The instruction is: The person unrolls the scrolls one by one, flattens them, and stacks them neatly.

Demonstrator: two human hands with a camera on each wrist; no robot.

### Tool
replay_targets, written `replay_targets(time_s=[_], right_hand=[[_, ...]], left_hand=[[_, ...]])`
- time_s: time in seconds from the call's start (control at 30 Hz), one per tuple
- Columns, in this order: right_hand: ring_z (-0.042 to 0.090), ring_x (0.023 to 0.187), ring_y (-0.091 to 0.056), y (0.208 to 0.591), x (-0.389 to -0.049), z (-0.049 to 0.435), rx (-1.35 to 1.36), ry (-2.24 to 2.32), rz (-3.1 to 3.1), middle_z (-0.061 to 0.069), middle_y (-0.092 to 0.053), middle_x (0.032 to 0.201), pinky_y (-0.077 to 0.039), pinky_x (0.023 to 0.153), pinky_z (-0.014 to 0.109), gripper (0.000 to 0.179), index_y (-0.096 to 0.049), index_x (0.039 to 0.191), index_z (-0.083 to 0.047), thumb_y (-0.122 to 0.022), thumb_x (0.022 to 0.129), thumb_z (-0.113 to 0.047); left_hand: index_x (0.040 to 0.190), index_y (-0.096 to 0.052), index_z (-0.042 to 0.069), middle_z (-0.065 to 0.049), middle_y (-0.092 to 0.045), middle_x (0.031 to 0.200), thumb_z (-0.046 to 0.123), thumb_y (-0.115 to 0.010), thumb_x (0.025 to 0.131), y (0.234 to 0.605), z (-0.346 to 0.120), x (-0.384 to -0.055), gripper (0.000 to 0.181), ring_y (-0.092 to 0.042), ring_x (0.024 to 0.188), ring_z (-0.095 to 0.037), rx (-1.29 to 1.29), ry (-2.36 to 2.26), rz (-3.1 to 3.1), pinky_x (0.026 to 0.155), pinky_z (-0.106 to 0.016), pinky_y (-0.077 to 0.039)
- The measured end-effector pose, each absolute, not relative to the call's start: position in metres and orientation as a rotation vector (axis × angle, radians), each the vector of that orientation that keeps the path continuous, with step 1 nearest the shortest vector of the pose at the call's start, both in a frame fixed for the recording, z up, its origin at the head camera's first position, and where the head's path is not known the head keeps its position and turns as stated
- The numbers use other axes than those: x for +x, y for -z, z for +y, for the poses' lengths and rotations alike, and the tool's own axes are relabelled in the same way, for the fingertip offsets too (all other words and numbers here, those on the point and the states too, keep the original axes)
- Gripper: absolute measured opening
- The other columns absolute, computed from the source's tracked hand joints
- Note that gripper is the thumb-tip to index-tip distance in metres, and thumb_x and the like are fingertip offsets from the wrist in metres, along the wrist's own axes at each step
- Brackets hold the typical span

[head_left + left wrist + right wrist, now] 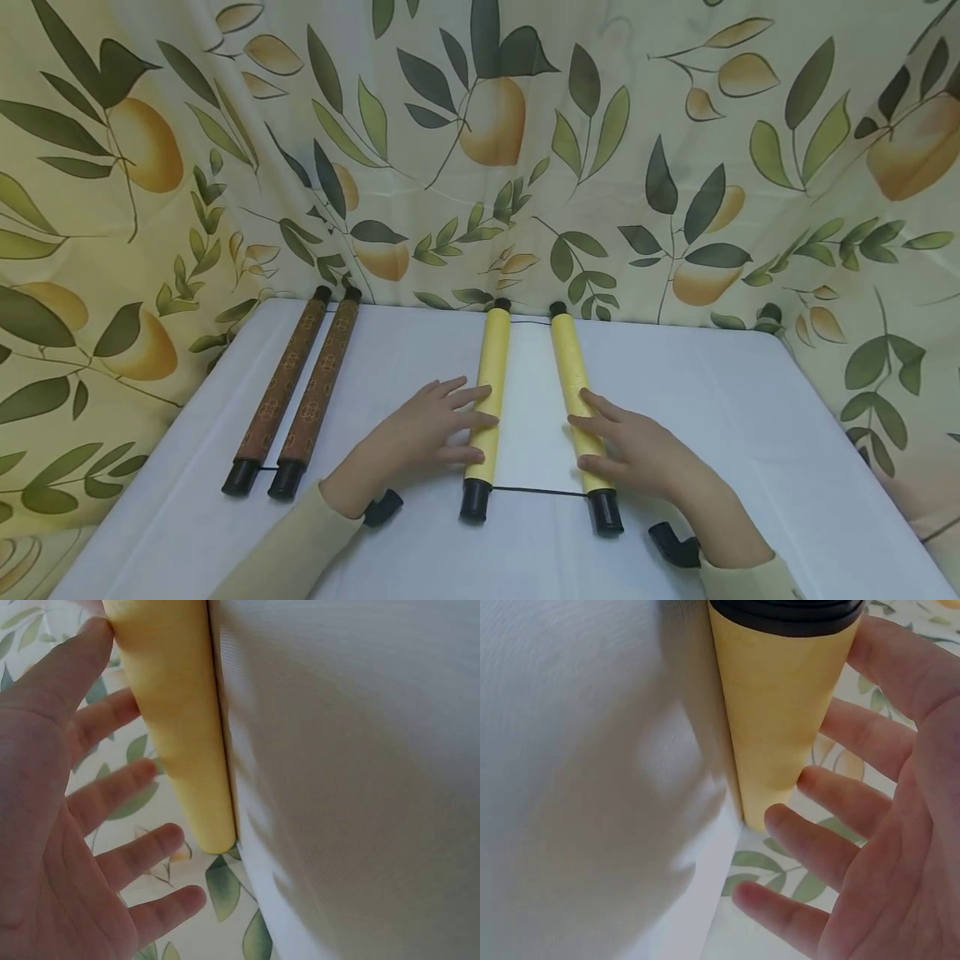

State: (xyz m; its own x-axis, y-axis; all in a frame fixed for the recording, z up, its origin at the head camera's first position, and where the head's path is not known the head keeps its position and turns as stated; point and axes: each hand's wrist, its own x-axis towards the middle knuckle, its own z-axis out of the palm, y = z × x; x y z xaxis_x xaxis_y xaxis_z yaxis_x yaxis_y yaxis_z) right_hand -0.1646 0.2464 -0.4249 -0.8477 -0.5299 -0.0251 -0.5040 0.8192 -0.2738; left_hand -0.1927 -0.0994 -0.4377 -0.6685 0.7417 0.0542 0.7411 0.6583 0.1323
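Observation:
Two yellow tubes with black end caps lie lengthwise on the white table, joined near both ends by thin black cords. My left hand (pixel 420 429) rests its spread fingers on the left yellow tube (pixel 491 367). Against the outer side of the right yellow tube (pixel 572 367) lie the fingertips of my right hand (pixel 637 446). In the left wrist view the thumb (pixel 86 656) touches the tube, with the other fingers loosely extended. The right wrist view shows the right fingers (pixel 817 840) spread beside the tube, below its black cap (pixel 787 615).
Two brown patterned tubes (pixel 318 383) with black caps, also linked by cord, lie at the left. The white table (pixel 712 383) ends at a curtain (pixel 450 208) printed with fruit and leaves. Black curved pieces (pixel 675 546) sit by both wrists.

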Motion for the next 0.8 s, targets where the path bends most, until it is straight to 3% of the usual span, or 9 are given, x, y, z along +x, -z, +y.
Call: replay_targets(time_s=[0.23,0.47,0.8], right_hand=[[0.036,0.137,-0.047,0.4249,-0.1638,0.2498,-0.855,0.404,2.921,0.007,-0.039,0.158,-0.044,0.104,0.056,0.056,-0.059,0.140,-0.021,-0.064,0.093,-0.051],[0.038,0.132,-0.051,0.4273,-0.1624,0.2506,-0.861,0.445,2.952,0.009,-0.044,0.154,-0.045,0.101,0.058,0.043,-0.068,0.129,-0.025,-0.068,0.092,-0.046],[0.037,0.132,-0.051,0.4210,-0.1613,0.2557,-0.792,0.433,2.976,0.007,-0.049,0.151,-0.045,0.101,0.057,0.036,-0.070,0.122,-0.024,-0.071,0.090,-0.040]], left_hand=[[0.137,-0.058,0.031,0.002,-0.042,0.156,0.061,-0.055,0.093,0.4365,-0.1049,-0.1895,0.053,-0.035,0.145,-0.035,1.267,-0.260,2.884,0.115,-0.056,-0.032],[0.146,-0.048,0.042,0.004,-0.039,0.158,0.062,-0.053,0.094,0.4347,-0.1051,-0.1875,0.056,-0.035,0.145,-0.034,1.215,-0.235,2.840,0.114,-0.057,-0.031],[0.137,-0.060,0.035,-0.001,-0.041,0.157,0.060,-0.057,0.092,0.4362,-0.1063,-0.1889,0.051,-0.036,0.143,-0.038,1.260,-0.330,2.869,0.116,-0.054,-0.030]])
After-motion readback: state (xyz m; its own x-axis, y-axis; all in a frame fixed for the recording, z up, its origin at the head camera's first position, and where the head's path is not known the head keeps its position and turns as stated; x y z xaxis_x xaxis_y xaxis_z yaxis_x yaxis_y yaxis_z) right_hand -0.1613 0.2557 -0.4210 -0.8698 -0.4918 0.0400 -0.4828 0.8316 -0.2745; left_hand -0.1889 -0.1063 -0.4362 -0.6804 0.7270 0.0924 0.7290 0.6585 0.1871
